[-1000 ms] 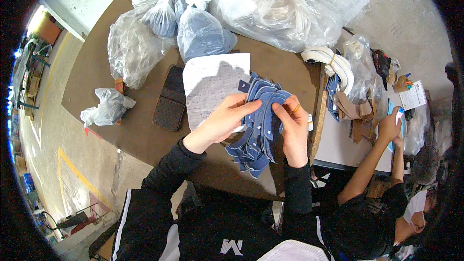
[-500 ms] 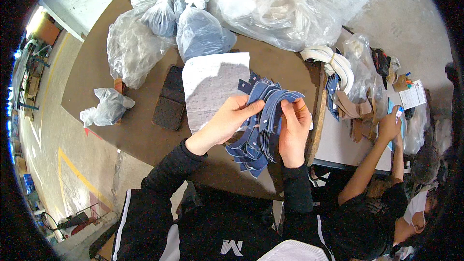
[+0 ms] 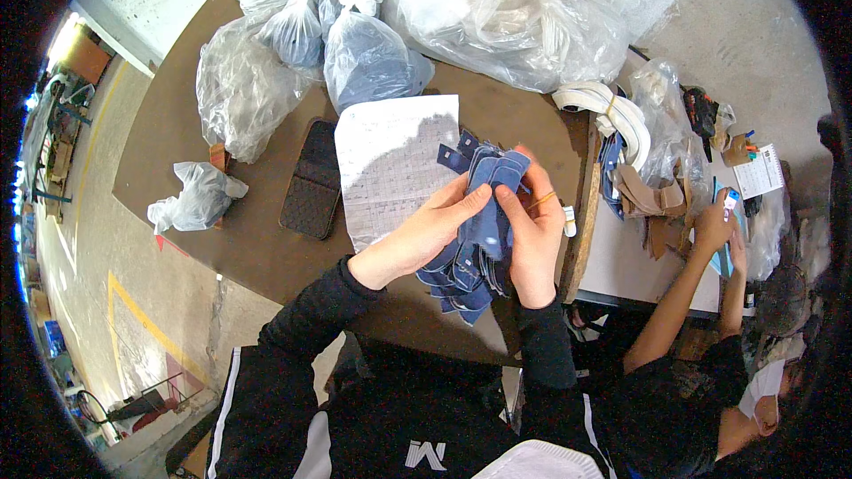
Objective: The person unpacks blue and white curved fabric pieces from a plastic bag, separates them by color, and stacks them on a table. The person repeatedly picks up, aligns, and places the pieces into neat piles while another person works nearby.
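Blue pieces are up over the table at its 4 o'clock, pretty near the 3 o'clock edge; more tabletop stretches toward 8. Big bags line 12. Paper lies around 10 from the pieces. Left hand comes in from 8, right hand from 5, both pinching the stack, thumbs on top. Paper's writing is too small to read.

White logo on black top
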Available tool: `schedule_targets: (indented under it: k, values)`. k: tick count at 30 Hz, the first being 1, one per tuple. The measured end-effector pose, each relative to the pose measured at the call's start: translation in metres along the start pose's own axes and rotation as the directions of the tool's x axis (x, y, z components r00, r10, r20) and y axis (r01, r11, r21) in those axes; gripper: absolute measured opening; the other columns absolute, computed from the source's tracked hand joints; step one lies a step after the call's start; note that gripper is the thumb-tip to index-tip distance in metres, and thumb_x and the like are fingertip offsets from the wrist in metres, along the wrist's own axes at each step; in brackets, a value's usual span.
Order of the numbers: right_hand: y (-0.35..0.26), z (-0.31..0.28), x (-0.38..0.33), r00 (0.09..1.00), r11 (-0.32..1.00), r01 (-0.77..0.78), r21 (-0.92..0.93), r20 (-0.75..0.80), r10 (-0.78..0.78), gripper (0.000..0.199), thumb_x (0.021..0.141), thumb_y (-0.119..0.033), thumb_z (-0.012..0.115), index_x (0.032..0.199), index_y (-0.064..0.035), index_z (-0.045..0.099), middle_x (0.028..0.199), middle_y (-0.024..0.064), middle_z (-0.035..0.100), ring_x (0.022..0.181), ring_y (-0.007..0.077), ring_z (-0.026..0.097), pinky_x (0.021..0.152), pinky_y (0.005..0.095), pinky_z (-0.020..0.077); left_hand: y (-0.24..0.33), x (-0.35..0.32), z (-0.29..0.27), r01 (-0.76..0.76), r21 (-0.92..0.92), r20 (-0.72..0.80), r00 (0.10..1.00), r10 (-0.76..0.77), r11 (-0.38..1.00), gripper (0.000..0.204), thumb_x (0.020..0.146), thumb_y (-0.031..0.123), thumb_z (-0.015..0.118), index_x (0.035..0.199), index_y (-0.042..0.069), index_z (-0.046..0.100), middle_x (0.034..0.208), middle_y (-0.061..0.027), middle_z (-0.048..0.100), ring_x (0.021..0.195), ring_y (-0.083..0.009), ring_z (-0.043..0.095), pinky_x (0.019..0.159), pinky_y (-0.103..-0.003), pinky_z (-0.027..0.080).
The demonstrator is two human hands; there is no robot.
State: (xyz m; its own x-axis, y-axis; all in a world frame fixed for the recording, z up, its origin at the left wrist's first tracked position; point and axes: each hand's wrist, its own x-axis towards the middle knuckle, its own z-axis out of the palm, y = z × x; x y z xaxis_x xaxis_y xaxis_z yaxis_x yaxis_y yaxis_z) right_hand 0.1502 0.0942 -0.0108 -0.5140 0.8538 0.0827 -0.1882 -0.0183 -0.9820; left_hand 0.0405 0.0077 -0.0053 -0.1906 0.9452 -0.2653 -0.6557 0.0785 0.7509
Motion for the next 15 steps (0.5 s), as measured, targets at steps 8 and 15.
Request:
schedule_targets:
  k: [8, 15]
  values:
    - [-0.008, -0.009, 0.005, 0.958, 0.851, 0.264, -0.454, 0.223, -0.178, 0.046, 0.083, 0.003, 0.062, 0.129, -0.0026, 0.056, 0.128, 0.0154, 0.054, 0.115, 0.0260, 0.056, 0.097, 0.0328, 0.0439, 0.003, 0.001, -0.021, 0.196, -0.235, 0.084, 0.980, -0.181, 0.952, 0.042, 0.102, 0.036, 0.045, 0.131, 0.006, 0.049, 0.111, -0.0056, 0.063, 0.099, -0.0170, 0.064, 0.083, -0.034, 0.055]
    - [-0.006, -0.008, 0.005, 0.951, 0.887, 0.304, -0.348, 0.161, -0.264, 0.059, 0.078, -0.003, 0.070, 0.134, -0.0057, 0.050, 0.133, 0.0132, 0.049, 0.118, 0.0257, 0.052, 0.098, 0.0353, 0.0427, 0.009, 0.003, -0.015, 0.093, -0.108, 0.016, 0.996, -0.091, 0.990, 0.043, 0.103, 0.042, 0.040, 0.123, 0.008, 0.055, 0.106, -0.0051, 0.064, 0.088, -0.0159, 0.063, 0.078, -0.030, 0.053]
